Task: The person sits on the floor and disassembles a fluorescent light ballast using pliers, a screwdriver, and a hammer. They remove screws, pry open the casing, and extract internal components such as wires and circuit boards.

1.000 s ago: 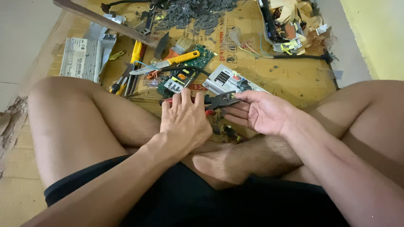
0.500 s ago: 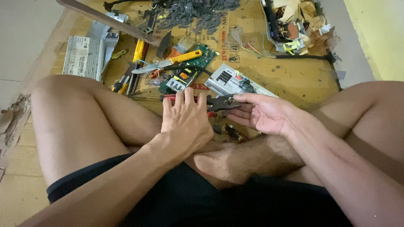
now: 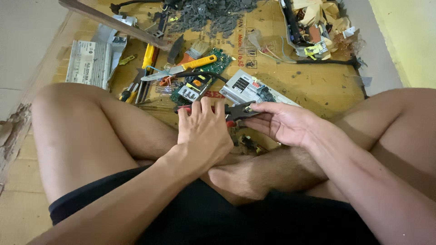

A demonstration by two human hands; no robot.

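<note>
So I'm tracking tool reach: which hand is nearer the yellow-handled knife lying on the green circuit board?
Left. The left hand sits just below the yellow-handled knife, gripping the red-handled pliers. The right hand lies farther off, to the knife's lower right.

ahead: circuit board (image 3: 196, 84), yellow-handled knife (image 3: 181, 68) and grey box (image 3: 247, 90) crowd the cardboard (image 3: 313, 86) | left: tool pile (image 3: 141, 77), wooden stick (image 3: 113, 22) | right: bare cardboard, passable | sides: bent knees close in
</note>
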